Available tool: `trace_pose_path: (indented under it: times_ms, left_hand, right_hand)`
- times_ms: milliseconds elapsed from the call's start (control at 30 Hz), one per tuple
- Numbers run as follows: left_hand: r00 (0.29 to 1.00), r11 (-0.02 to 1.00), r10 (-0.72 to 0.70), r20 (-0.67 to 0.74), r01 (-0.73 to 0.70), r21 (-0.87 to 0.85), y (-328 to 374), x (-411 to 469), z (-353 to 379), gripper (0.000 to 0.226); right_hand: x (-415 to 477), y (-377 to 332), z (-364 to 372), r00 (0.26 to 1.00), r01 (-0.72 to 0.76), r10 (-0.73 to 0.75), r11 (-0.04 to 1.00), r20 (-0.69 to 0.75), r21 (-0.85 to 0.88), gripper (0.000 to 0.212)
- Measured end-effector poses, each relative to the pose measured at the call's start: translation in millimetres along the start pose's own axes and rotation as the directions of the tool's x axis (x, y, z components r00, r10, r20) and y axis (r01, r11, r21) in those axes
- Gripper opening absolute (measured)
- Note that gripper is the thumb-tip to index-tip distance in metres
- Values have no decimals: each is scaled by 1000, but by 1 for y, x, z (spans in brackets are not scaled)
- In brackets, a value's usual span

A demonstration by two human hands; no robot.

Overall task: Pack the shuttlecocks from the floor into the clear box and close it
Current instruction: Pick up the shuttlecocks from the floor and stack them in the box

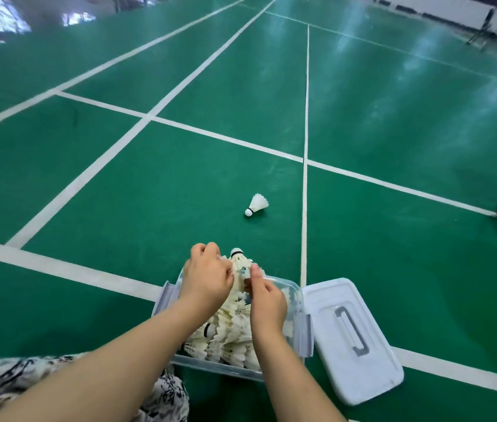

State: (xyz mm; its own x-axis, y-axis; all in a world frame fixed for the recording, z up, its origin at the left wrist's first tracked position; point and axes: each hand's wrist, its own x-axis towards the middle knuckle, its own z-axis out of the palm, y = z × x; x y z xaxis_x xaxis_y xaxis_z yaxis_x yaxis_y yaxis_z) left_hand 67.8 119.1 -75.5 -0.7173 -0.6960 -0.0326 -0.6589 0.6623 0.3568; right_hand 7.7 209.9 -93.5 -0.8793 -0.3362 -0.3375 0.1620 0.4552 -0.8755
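Your forearms and both hands cover much of the clear box, so its far-left wall and part of the white pile of shuttlecocks inside are hidden. Your left hand and right hand close their grip on a nested stack of shuttlecocks above the box's far end; its long axis runs away from you, cork tip pointing up and forward. One loose shuttlecock lies on the green floor well beyond the box, cork toward the lower left. The lid rests just right of the box, handle up.
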Motion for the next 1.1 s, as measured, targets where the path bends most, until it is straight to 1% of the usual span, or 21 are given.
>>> trace_pose_path:
  times_ms: [33, 67, 133, 167, 233, 300, 333, 367, 400, 433, 467, 500, 567, 633, 667, 733, 800, 833, 967, 1033, 1100]
  left_hand:
    - [1000, 999, 28, 1, -28, 29, 4, -3, 2, 27]
    - [998, 997, 60, -6, -60, 40, 8, -7, 4, 27]
    - [989, 988, 140, -50, -136, 78, 14, -13, 9, 24]
    - [986, 980, 165, -38, -159, 119, 16, -16, 10, 23]
    - [981, 971, 189, -42, -180, 160, 18, -19, 13, 24]
    - [979, 967, 197, -46, -186, 173, 18, -19, 16, 25]
    - [984, 977, 176, -38, -170, 126, 17, -18, 16, 24]
    - [990, 989, 135, -36, -133, 56, 14, -14, 18, 23]
    - [995, 996, 92, -28, -91, 7, 9, -10, 18, 25]
    - [998, 998, 59, -20, -59, -22, 5, -7, 18, 29]
    - [999, 998, 31, -31, -32, -61, 1, -4, 18, 30]
    - [998, 994, 4, -57, -10, -113, -1, -2, 17, 30]
    - [996, 980, -45, -82, 28, -196, -4, 3, 16, 27]
    - [992, 967, -89, -90, 65, -245, -6, 8, 18, 25]
    - [990, 965, -102, -99, 74, -250, -7, 11, 20, 24]
    - [988, 965, -109, -110, 79, -248, -9, 14, 22, 22]
    - [991, 969, -101, -90, 78, -235, -12, 16, 26, 23]
    - [992, 972, -100, -73, 82, -221, -14, 17, 28, 24]
    - [998, 981, -55, -22, 49, -188, -14, 15, 32, 26]
    - [1000, 990, -18, 11, 20, -143, -15, 16, 35, 28]
    - [1000, 993, 13, 19, -10, -114, -15, 16, 37, 29]
  right_hand:
    - [-1, -2, 0, 998, -68, 68, 995, 1, 71, 60]
    - [-3, -4, 0, 991, -130, 130, 979, 9, 158, 55]
    - [-5, -8, 0, 970, -238, 240, 911, 35, 338, 35]
    - [-6, -9, -1, 960, -271, 277, 873, 45, 405, 30]
    - [-6, -6, -4, 952, -280, 304, 858, 14, 431, 29]
    - [-2, -1, -14, 961, -217, 262, 913, -90, 346, 32]
    - [2, 3, -22, 966, -162, 206, 953, -153, 257, 32]
    - [7, 9, -31, 971, -103, 129, 986, -202, 132, 32]
    - [13, 17, -40, 975, -45, 39, 999, -217, -23, 32]
    - [18, 25, -47, 980, 1, -39, 981, -194, -195, 31]
    - [24, 33, -52, 985, 34, -91, 936, -147, -351, 29]
    - [28, 39, -55, 989, 65, -120, 881, -88, -468, 27]
    - [35, 49, -49, 989, 147, -136, 774, 65, -616, 29]
    - [37, 54, -37, 965, 256, -143, 688, 219, -679, 32]
    - [38, 55, -30, 951, 301, -154, 658, 268, -690, 32]
    - [43, 56, -17, 928, 359, -156, 626, 340, -693, 33]
    - [48, 58, -3, 907, 396, -132, 590, 399, -704, 32]
    - [50, 59, 3, 902, 403, -119, 580, 416, -708, 32]
    - [59, 61, 18, 902, 379, -69, 600, 426, -704, 29]
    - [61, 61, 19, 902, 382, -67, 587, 427, -714, 32]
    - [59, 59, 15, 917, 358, -91, 616, 388, -701, 36]
